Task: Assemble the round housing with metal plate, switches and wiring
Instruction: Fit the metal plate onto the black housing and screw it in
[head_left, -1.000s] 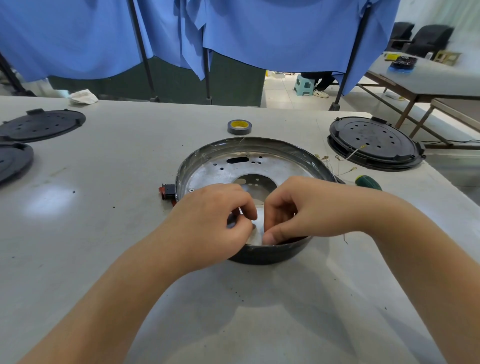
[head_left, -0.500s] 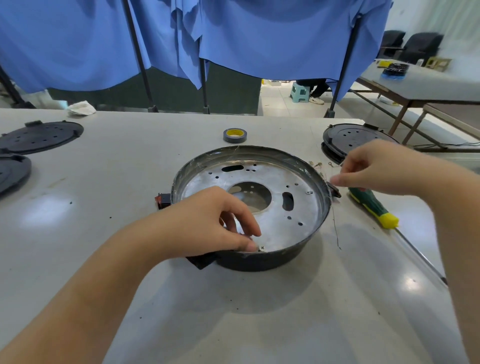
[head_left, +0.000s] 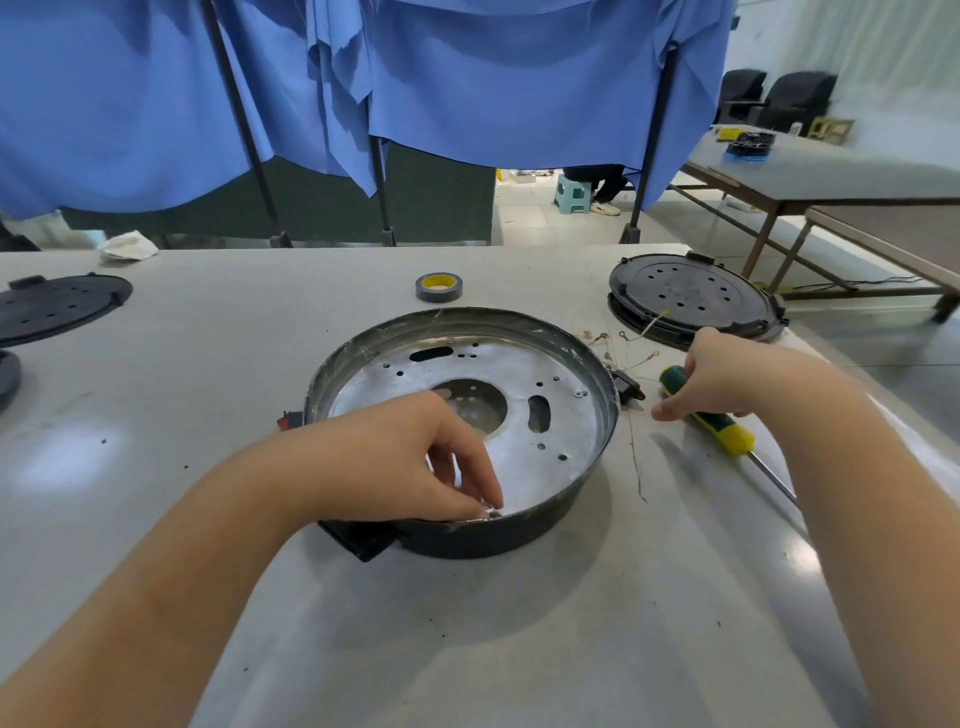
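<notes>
Right hand (head_left: 711, 376) sits curled over the screwdriver (head_left: 719, 423), fingers wrapping its green/yellow handle just right of the round housing (head_left: 597, 467). Tool's long axis runs from far-left to near-right, handle up by my palm, thin steel shaft trailing toward me w/ the tip pointing away from the housing, so it'll likely need swinging round before use. Left hand (head_left: 405, 462) reaches over the near rim, fingertips (head_left: 491, 506) pinching a small shiny bit, prob. a screw, against the metal plate (head_left: 550, 457) at its near edge. That spot lies left of and nearer than my right hand.

Housing: dark, round, shallow-walled, on the grey table (head_left: 208, 364). Plate inside: dull silver disc, flat, punched w/ slots, small holes and one big central opening. Red switch (head_left: 287, 422) pokes out the left wall. Thin wires (head_left: 623, 343) w/ ring terminals lie loose betw. housing and screwdriver.
</notes>
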